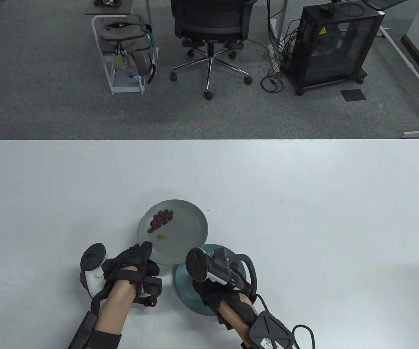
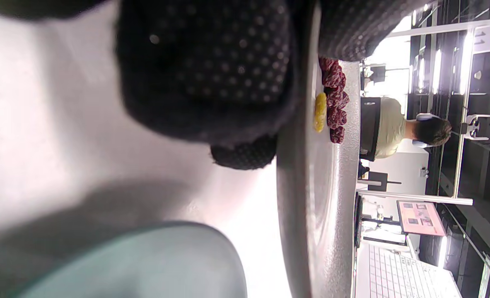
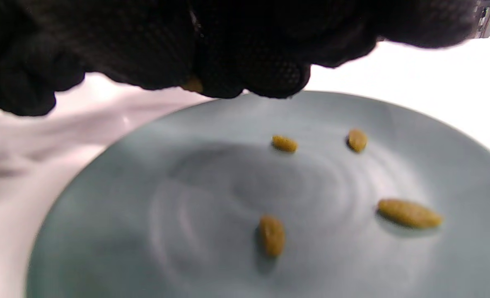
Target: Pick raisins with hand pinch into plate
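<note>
Here right grip [image 3: 211, 82] pinches yellow raisin [image 3: 192, 85] above teal plate [image 3: 104, 231] (left grip unclear).

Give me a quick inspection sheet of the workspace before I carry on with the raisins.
Surface: white table, a few faint specks.
Job's things: grey plate holds a cluster of dark red raisins and one yellow raisin; teal plate holds four yellow raisins.
Clutter: nothing seen on the table.
Hands: left hand holds the grey plate's near rim; right hand is over the teal plate, a yellow bit pinched at its fingertips.
Cables: glove cable by the right forearm; cords on the floor.
Surroundings: office chair, black cabinet, rack with a bag.
</note>
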Motion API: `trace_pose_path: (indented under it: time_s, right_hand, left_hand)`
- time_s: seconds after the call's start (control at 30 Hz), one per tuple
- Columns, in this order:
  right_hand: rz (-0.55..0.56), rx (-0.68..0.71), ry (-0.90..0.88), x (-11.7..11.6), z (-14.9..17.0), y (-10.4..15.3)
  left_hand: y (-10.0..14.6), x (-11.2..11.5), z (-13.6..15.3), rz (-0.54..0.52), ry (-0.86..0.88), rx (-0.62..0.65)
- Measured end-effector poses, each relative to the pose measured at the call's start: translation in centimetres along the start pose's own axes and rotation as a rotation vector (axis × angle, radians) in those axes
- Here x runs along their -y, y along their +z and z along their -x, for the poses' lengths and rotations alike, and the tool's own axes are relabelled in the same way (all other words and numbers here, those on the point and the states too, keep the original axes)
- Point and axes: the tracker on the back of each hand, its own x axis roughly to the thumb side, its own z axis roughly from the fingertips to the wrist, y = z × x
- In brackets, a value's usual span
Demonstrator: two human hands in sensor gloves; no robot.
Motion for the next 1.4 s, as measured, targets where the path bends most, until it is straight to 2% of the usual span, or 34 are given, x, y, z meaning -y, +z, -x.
trace_pose_path:
  time_s: [0.23, 0.83, 1.13, 1.27, 1.4]
  right_hand:
    - [-0.073, -0.003, 0.117, -2.1, -1.3, -0.8]
    - [-0.086, -0.009, 0.228, -3.3, -2.7, -1.0]
    - [-0.03, -0.013, 0.097, -0.2, -1.2, 0.5]
    - [0.033, 0.004, 0.033, 1.7, -0.7, 1.6]
    - [0.057, 0.028, -0.019, 2.4, -0.7, 2.1]
  left_hand:
    - [0.0, -0.5, -0.1, -0.02, -0.002, 0.007]
    - [-0.1, -0.5, -0.1, -0.014, -0.027, 0.009]
    - [-0.1, -0.5, -0.1, -0.014, -0.03, 0.011]
    - [-0.1, -0.4, -0.1, -0.008, -0.043, 0.014]
    - [-0.1, -0.1, -0.2, 0.003, -0.066, 0.022]
